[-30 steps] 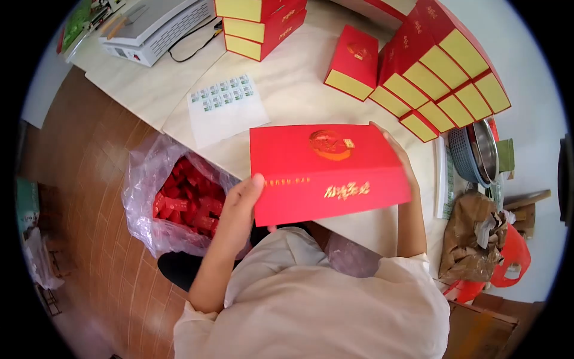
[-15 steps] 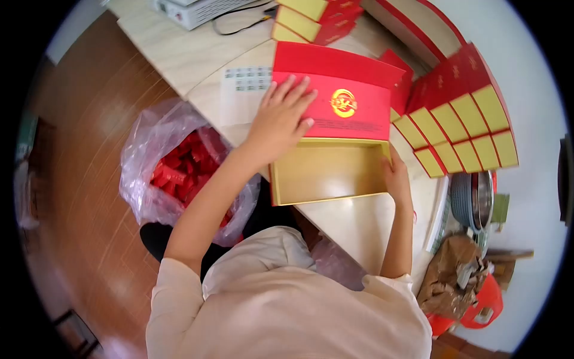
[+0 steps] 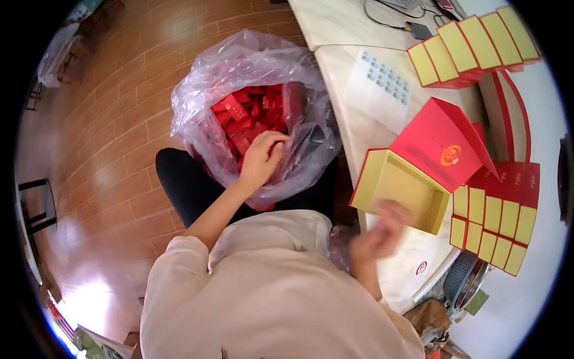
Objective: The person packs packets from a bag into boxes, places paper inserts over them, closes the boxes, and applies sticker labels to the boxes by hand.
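My left hand (image 3: 262, 158) is over the mouth of a clear plastic bag (image 3: 200, 75), near the small red packets (image 3: 239, 122) that fill it. Its fingers are loosely curved and apart from the thumb, with nothing visible between them. On the table stands a red gift box with a gold-yellow interior (image 3: 412, 188). The box's red lid (image 3: 439, 143), printed with a round gold emblem, is folded back. My right hand (image 3: 382, 230) is at the near side of the box, smeared by motion, so its fingers cannot be made out.
Stacked red-and-yellow boxes (image 3: 493, 224) stand right of the open box, with more boxes (image 3: 472, 48) at the back. A sticker sheet (image 3: 379, 90) lies on the table (image 3: 335, 66). Near the right wall are a grey basket (image 3: 459, 276) and brown paper (image 3: 427, 320).
My view has swung left towards the bag. My left hand has left the box lid and moved over the packets. My right hand has let go of the box's right side.
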The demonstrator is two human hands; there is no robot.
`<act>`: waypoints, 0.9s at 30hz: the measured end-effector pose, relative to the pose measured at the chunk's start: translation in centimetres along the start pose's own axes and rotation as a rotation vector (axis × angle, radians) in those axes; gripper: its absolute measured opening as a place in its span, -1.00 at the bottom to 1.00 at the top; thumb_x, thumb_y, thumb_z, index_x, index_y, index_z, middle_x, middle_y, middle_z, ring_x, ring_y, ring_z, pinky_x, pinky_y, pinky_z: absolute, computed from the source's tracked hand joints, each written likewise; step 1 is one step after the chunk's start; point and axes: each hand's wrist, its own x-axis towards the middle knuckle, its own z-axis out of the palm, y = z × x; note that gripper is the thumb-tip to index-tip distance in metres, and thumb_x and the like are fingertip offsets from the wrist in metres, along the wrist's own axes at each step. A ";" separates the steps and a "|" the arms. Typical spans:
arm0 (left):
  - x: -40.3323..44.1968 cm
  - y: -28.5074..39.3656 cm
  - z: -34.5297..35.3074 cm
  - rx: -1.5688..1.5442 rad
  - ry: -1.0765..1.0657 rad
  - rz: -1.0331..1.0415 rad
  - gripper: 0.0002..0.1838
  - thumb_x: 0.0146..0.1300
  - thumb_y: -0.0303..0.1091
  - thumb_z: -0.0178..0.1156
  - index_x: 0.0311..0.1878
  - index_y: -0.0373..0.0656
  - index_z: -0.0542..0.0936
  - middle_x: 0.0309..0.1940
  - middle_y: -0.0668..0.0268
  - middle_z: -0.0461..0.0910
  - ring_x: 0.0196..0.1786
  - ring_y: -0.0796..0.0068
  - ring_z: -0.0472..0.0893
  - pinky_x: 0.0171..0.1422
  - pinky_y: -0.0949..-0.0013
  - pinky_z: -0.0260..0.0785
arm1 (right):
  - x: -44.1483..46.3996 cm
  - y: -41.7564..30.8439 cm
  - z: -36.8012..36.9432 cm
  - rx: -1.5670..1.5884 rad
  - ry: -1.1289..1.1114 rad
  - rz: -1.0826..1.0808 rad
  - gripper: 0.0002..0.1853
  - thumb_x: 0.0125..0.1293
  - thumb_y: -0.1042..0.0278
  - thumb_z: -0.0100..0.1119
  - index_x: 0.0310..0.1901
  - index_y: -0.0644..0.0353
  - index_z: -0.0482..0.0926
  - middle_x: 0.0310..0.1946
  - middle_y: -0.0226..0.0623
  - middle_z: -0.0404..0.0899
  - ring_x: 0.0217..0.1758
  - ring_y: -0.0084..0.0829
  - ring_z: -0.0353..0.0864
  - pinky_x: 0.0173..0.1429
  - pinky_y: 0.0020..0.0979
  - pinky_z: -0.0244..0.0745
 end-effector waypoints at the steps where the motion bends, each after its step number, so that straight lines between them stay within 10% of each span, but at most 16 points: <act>1: -1.9 -2.1 -1.1 0.079 -0.057 -0.143 -0.79 0.27 -0.45 0.10 -0.04 -0.16 0.59 -0.12 0.15 0.58 0.02 0.15 0.54 0.16 0.23 0.35 | -0.8 0.0 2.4 0.096 -0.230 0.025 -0.84 0.26 0.58 -0.02 -0.15 0.30 0.51 -0.17 -0.08 0.54 -0.07 -0.21 0.48 0.03 -0.25 0.42; 4: -9.5 -10.1 -2.5 0.624 -0.217 -0.079 -0.54 0.25 -0.22 0.18 0.17 -0.20 0.45 0.11 0.06 0.46 0.24 -0.01 0.37 0.31 0.09 0.21 | -3.3 1.5 12.5 0.172 -0.565 0.209 -0.60 0.14 0.50 0.15 0.06 0.21 0.49 -0.03 0.01 0.51 0.03 0.04 0.47 0.14 -0.08 0.36; 10: -14.0 -15.6 -4.0 0.444 0.328 -0.518 -0.27 0.15 -0.22 0.30 0.32 -0.31 0.24 0.25 -0.11 0.26 0.32 -0.13 0.27 0.41 -0.02 0.09 | -10.7 10.9 21.9 -0.299 -0.734 0.352 -0.23 0.15 0.26 0.23 0.36 0.29 0.14 0.34 0.31 0.09 0.38 0.24 0.10 0.42 0.05 0.05; 20: -7.5 -16.0 -3.8 0.707 0.393 -0.888 0.15 -0.12 -0.01 0.46 0.50 -0.07 0.00 0.46 -0.16 -0.07 0.46 -0.21 0.01 0.47 -0.31 -0.21 | -9.2 20.1 28.4 -0.504 -0.777 0.784 0.22 -0.02 -0.21 0.39 0.45 0.36 -0.14 0.39 0.47 -0.15 0.47 0.31 -0.08 0.49 0.05 -0.06; 27: -9.3 -24.6 -5.6 0.643 0.189 -1.235 -0.38 0.08 -0.15 0.30 0.21 -0.08 0.35 0.32 -0.02 0.26 0.37 -0.05 0.24 0.21 -0.14 0.28 | -7.0 20.0 31.2 -0.737 -1.004 0.892 0.32 -0.13 -0.34 0.41 0.45 0.34 -0.13 0.39 0.43 -0.11 0.48 0.26 -0.06 0.46 0.05 0.03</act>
